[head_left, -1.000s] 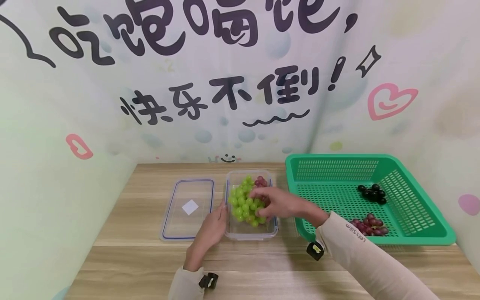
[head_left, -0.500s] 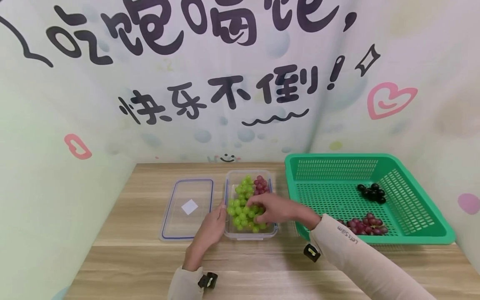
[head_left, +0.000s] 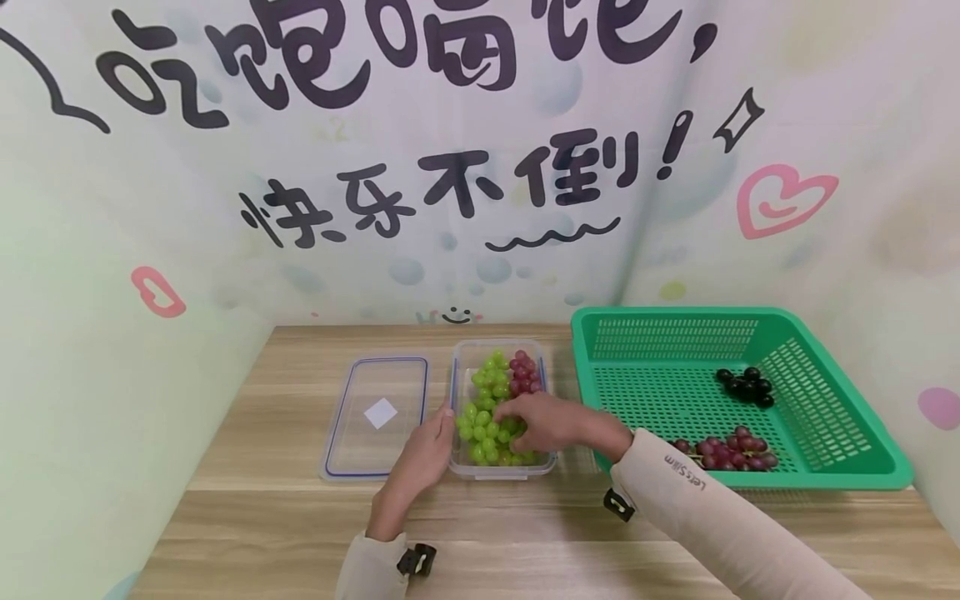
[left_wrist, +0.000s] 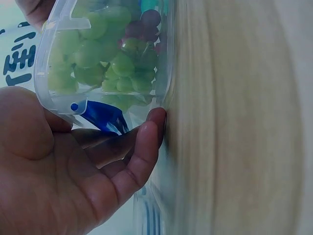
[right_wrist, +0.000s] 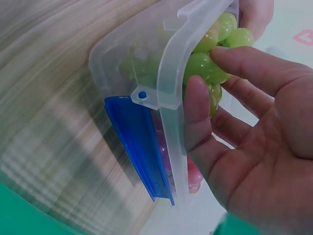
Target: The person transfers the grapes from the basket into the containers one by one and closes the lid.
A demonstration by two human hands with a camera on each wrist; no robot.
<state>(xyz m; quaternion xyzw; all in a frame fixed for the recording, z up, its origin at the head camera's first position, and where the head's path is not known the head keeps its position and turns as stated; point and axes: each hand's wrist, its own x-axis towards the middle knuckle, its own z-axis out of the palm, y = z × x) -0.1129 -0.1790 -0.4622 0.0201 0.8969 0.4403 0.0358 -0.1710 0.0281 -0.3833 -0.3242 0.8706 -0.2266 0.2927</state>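
Note:
A clear plastic food container (head_left: pixel 501 473) stands on the table, holding green grapes (head_left: pixel 491 379) and a bunch of red grapes (head_left: pixel 524 372) at its back right. My left hand (head_left: pixel 426 454) holds the container's left side; in the left wrist view its fingers (left_wrist: pixel 139 161) reach under the blue clip (left_wrist: pixel 105 117) and the thumb is at the rim. Inside the container's front part, my right hand (head_left: pixel 551 421) pinches a green grape bunch (head_left: pixel 487 433). The right wrist view shows thumb and fingers around those grapes (right_wrist: pixel 200 66), right at the rim.
Left of the container lies its clear lid (head_left: pixel 375 454) with blue edging and a white label (head_left: pixel 380 413). A green perforated basket (head_left: pixel 675 321) on the right holds black grapes (head_left: pixel 745 387) and red grapes (head_left: pixel 731 450). A printed wall cloth (head_left: pixel 450 275) hangs behind the table.
My right hand has moved lower and nearer the front with the green grapes, which now sit deeper in the container. More of the red grapes there shows. My left hand has stayed put.

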